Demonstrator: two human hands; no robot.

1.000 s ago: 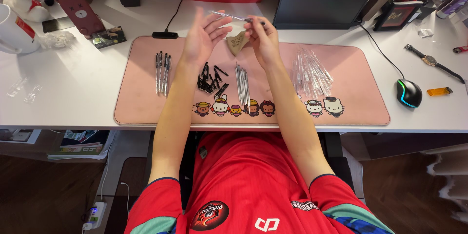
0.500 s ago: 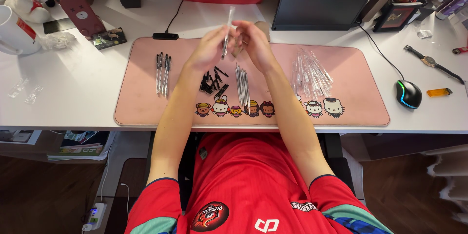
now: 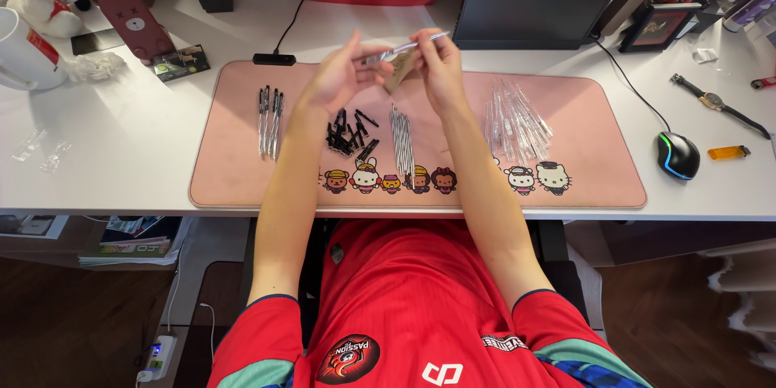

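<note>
Forearms rise from the lower frame over the pink desk mat (image 3: 242,170). Mid-frame lie black pen caps (image 3: 349,131), refills (image 3: 402,144) and clear barrels (image 3: 513,117). Above them, left hand (image 3: 335,77) and right hand (image 3: 436,65) together pinch a clear pen barrel (image 3: 402,49), upper centre.

The small tan object (image 3: 398,77) between both hands is blurred beyond telling.

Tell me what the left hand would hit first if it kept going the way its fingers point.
The left hand points toward the right hand. It would first meet the clear plastic pen barrel that both hands pinch above the pink desk mat, then the right hand, though depth is unclear.
</note>
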